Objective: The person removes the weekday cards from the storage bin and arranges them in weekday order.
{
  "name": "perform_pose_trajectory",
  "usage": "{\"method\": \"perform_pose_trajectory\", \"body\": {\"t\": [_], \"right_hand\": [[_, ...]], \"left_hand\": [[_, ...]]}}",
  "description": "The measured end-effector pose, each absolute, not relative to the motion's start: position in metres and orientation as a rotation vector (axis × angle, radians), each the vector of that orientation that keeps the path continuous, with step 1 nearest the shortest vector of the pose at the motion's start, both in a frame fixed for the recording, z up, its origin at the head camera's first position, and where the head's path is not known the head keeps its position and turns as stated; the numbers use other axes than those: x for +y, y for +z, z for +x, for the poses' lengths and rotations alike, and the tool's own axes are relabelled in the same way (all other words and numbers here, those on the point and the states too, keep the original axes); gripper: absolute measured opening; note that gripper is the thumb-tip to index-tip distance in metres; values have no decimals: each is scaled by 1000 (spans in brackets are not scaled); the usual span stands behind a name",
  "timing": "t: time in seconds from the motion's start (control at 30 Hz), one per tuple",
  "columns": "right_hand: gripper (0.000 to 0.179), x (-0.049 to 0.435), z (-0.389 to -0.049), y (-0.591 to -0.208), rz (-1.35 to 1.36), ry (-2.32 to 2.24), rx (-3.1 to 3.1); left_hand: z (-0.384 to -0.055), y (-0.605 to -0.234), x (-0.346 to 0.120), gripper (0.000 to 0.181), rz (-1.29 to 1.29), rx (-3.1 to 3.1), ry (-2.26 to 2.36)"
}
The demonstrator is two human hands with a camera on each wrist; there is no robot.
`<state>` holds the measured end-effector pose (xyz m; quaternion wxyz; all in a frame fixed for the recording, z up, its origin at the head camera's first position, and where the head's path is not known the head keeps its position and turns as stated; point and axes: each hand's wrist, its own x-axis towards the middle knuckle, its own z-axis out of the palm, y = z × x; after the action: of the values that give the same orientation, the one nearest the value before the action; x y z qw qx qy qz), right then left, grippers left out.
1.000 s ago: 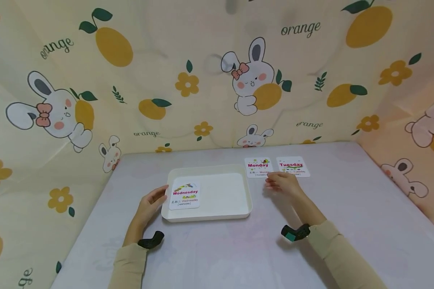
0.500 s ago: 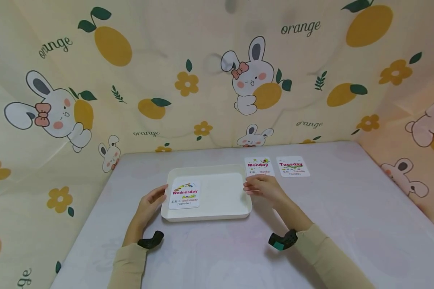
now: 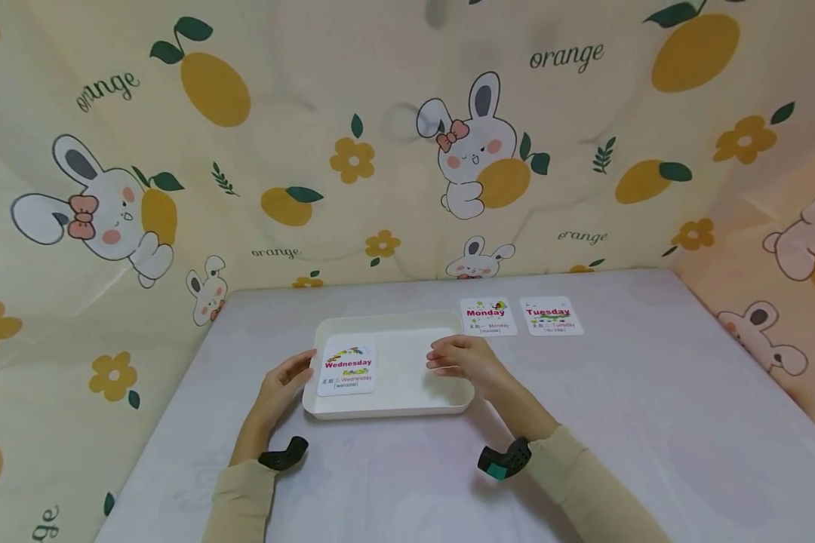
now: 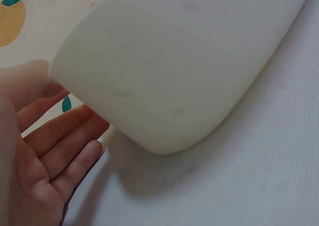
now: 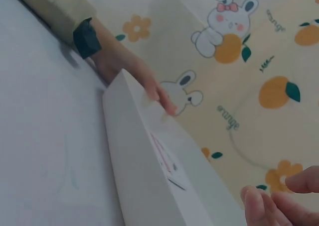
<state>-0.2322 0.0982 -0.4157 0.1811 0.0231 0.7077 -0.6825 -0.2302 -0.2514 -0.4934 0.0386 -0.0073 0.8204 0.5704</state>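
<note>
My left hand [image 3: 280, 388] is at the left end of a shallow white tray [image 3: 389, 412]. Its fingers lie over the rim, as the right wrist view shows. Inside the tray, at the left, is a white Wednesday card [image 3: 347, 369] with red lettering. My right hand [image 3: 472, 366] hovers over the tray's right end. Its fingers are loosely bent, and a gap shows between thumb and fingertips [image 5: 253, 198] with nothing in it. Behind that hand, a Monday card [image 3: 488, 317] and a Tuesday card [image 3: 552, 316] lie side by side on the table.
A pale cloth covers the table [image 3: 394, 483]. Around the back and sides hangs a cream curtain [image 3: 380, 90] printed with rabbits and oranges. Black bands circle both wrists, including a right wrist band [image 3: 505, 458] with a green patch.
My right hand has moved left and slightly toward me, from beside the Monday card to over the tray's right end, uncovering both cards. The left hand and tray stay put.
</note>
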Motion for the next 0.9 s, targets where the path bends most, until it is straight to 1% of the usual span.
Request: {"method": "perform_pose_trajectory", "body": {"t": [0.27, 0.57, 0.73, 0.9], "right_hand": [[40, 75, -235, -426, -9, -1902, 1940], [36, 55, -238, -433, 91, -1893, 1935], [34, 42, -240, -442, 84, -1913, 1862], [29, 30, -242, -454, 130, -1937, 1786]], "left_hand": [[-229, -494, -251, 45, -27, 2515, 1755], [-231, -495, -250, 45, 5, 2529, 1745], [-230, -494, -251, 46, 20, 2545, 1730], [-228, -492, -251, 46, 7, 2547, 1713]]}}
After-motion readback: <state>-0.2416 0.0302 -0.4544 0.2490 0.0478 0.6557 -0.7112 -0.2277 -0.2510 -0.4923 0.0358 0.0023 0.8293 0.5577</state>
